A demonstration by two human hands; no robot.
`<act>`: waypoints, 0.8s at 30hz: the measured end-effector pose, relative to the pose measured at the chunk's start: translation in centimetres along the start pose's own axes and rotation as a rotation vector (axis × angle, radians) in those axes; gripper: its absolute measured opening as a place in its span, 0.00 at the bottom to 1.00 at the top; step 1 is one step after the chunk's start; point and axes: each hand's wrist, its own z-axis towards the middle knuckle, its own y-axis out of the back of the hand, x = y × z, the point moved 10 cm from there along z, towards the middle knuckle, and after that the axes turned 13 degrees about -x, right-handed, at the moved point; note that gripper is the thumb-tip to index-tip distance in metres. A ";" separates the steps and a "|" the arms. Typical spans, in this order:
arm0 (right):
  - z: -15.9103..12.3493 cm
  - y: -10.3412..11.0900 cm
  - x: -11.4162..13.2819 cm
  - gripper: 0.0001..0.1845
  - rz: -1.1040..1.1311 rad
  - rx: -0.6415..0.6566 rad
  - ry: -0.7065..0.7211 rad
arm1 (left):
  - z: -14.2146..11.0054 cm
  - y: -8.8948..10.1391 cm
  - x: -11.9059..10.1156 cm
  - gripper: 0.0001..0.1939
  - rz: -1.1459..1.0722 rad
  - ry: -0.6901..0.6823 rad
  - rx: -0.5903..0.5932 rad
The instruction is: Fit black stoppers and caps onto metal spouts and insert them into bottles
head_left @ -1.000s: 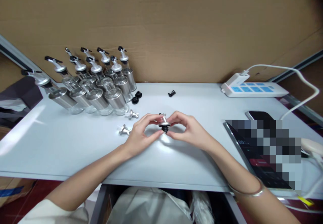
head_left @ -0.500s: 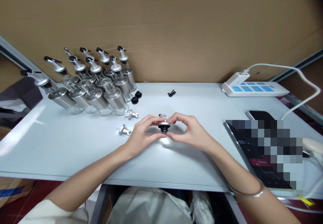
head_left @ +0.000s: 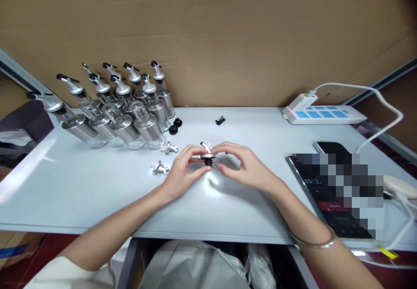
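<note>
My left hand [head_left: 183,170] pinches a bottle pourer [head_left: 207,155] just above the table, its thumb against the ribbed black stopper and its fingers at the metal collar. The pourer is upright, with a silver spout and a small black flap on top. On its other side is my right hand [head_left: 249,166], forefinger close to the spout; whether it touches I cannot tell. The right thumb is apart from the stopper. Left of my left hand lie two loose metal spouts [head_left: 160,168]. Farther back are two black stoppers [head_left: 173,129] and a small black flap piece [head_left: 220,120].
Several glass-and-steel bottles [head_left: 122,128] with pourers stand at the back left. A power strip [head_left: 325,114] with a plugged white charger is at the back right. A phone [head_left: 329,147] and a tablet [head_left: 309,198] lie at the right, with white cables [head_left: 384,93].
My right thumb has come away from the black stopper, and the right hand has opened a little. The pourer has tilted slightly and shifted a bit left in my left hand.
</note>
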 end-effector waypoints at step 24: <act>6.7 2.4 -10.2 0.20 -0.805 -0.118 -0.139 | -0.1 -0.4 -0.9 0.14 0.116 -0.077 0.041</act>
